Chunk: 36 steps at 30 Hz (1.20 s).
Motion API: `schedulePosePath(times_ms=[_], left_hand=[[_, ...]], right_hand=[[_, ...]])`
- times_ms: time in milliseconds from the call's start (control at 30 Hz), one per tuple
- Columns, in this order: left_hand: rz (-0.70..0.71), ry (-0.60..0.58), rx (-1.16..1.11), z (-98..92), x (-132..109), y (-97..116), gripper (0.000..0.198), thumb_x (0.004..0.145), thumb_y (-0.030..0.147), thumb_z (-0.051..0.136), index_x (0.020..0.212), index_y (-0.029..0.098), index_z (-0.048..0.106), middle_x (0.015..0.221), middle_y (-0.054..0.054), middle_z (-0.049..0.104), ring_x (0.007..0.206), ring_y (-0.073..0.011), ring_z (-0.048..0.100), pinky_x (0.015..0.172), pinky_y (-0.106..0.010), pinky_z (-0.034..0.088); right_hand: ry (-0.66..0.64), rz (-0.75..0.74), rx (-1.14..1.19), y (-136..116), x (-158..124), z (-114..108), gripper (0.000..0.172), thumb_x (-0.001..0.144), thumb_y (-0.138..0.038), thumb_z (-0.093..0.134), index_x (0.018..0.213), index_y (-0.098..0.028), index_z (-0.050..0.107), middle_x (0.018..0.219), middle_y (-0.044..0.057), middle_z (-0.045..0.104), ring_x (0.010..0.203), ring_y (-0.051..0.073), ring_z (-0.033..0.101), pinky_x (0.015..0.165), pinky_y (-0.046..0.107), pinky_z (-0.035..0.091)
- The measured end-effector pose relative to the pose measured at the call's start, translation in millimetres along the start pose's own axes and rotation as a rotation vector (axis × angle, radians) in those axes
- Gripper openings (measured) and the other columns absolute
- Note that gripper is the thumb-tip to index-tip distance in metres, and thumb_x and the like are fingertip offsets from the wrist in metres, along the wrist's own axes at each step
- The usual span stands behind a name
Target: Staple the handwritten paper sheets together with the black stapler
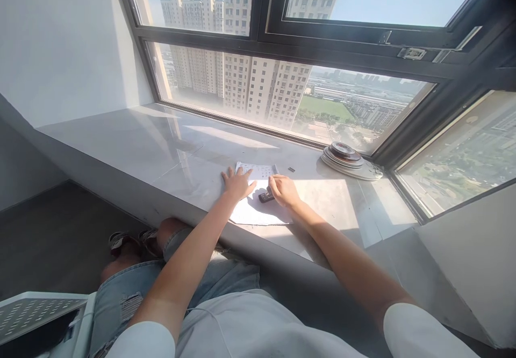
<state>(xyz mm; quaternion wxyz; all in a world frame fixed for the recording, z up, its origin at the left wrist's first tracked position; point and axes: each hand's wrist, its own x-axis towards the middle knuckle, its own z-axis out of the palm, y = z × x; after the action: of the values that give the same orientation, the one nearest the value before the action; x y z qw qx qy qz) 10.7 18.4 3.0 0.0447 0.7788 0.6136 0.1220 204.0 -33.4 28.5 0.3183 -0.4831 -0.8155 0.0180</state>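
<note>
White paper [262, 214] with rows of small dark marks on its upper part lies on the window sill. My left hand [238, 184] rests on the paper's left edge, fingers spread, holding nothing. At the right side of the paper, my right hand [283, 190] is closed, its fingers pinched together; what they hold, if anything, is too small to make out. A small black object [266, 197] sits on the paper just left of my right hand's fingers. Beyond that hand, a little dark piece [291, 169] lies on the sill.
Stacked plates or discs [342, 159] stand by the window at the right. The sill [121, 143] ends in a front edge near my knees. A white slotted object [36, 315] is at the lower left. Dark window frames rise behind the sill.
</note>
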Motion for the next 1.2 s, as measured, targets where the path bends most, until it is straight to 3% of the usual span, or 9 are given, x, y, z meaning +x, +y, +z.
schedulePosePath(times_ms=[133,300,433,567,700,833,1000,1200], left_hand=[[-0.005,0.134,-0.085,-0.1,2.0,-0.1,0.047,0.100,0.039,0.041,0.142,0.028,0.059,0.136,-0.010,0.063,0.126,-0.0342,0.048,0.108,-0.052,0.038],[-0.021,0.198,-0.195,2.8,7.9,-5.6,0.040,0.094,0.018,0.044,0.121,0.023,0.073,0.124,-0.011,0.068,0.115,-0.0324,0.053,0.099,-0.047,0.044],[-0.009,0.204,-0.142,5.7,5.6,-4.9,0.038,0.094,0.023,0.049,0.125,0.023,0.072,0.130,-0.015,0.063,0.119,-0.0328,0.050,0.098,-0.047,0.044],[0.145,0.099,-0.018,6.3,0.3,0.2,0.042,0.099,0.035,0.049,0.138,0.032,0.064,0.145,-0.012,0.055,0.127,-0.0347,0.045,0.103,-0.051,0.039],[0.266,0.039,-0.011,5.3,-3.1,2.2,0.043,0.101,0.045,0.048,0.142,0.038,0.058,0.152,-0.010,0.049,0.134,-0.0354,0.042,0.106,-0.055,0.034],[0.283,0.063,-0.021,5.8,-5.0,2.9,0.042,0.099,0.046,0.052,0.140,0.037,0.058,0.151,-0.011,0.049,0.137,-0.0345,0.040,0.109,-0.055,0.031],[0.276,0.062,-0.020,5.3,-6.2,4.4,0.033,0.097,0.041,0.056,0.129,0.033,0.061,0.147,-0.010,0.052,0.133,-0.0322,0.044,0.109,-0.052,0.032],[0.303,0.099,-0.028,4.8,-8.4,4.5,0.034,0.098,0.050,0.054,0.126,0.032,0.061,0.143,-0.010,0.055,0.131,-0.0330,0.047,0.107,-0.053,0.033]], right_hand=[[-0.098,-0.026,-0.047,-7.1,3.0,-2.3,0.058,0.108,-0.039,0.022,0.057,-0.021,0.044,0.063,0.005,0.056,0.067,0.017,0.053,0.065,0.029,0.036],[-0.338,0.052,-0.180,-6.8,8.8,-16.5,0.054,0.105,-0.039,0.034,0.056,-0.021,0.045,0.062,0.005,0.055,0.059,0.016,0.050,0.057,0.030,0.028],[-0.482,0.118,-0.193,5.8,10.6,-32.9,0.059,0.102,-0.048,0.041,0.049,-0.020,0.040,0.052,0.002,0.048,0.047,0.014,0.040,0.052,0.030,0.024],[-0.599,0.215,-0.112,18.1,9.9,-46.6,0.065,0.101,-0.058,0.037,0.046,-0.022,0.033,0.047,0.001,0.044,0.043,0.013,0.034,0.051,0.031,0.027],[-0.508,0.244,-0.098,12.9,8.5,-45.7,0.065,0.104,-0.056,0.026,0.050,-0.022,0.036,0.051,0.002,0.045,0.047,0.014,0.038,0.056,0.030,0.031],[-0.404,0.231,-0.166,-0.2,8.5,-34.0,0.063,0.104,-0.054,0.029,0.051,-0.022,0.039,0.052,0.002,0.046,0.050,0.016,0.039,0.057,0.030,0.029],[-0.430,0.253,-0.077,2.1,9.7,-29.8,0.062,0.104,-0.053,0.030,0.053,-0.021,0.044,0.053,0.002,0.049,0.051,0.015,0.041,0.056,0.029,0.030],[-0.456,0.188,0.009,11.8,8.0,-40.8,0.059,0.102,-0.056,0.032,0.059,-0.020,0.050,0.060,0.001,0.054,0.056,0.015,0.047,0.061,0.028,0.035]])
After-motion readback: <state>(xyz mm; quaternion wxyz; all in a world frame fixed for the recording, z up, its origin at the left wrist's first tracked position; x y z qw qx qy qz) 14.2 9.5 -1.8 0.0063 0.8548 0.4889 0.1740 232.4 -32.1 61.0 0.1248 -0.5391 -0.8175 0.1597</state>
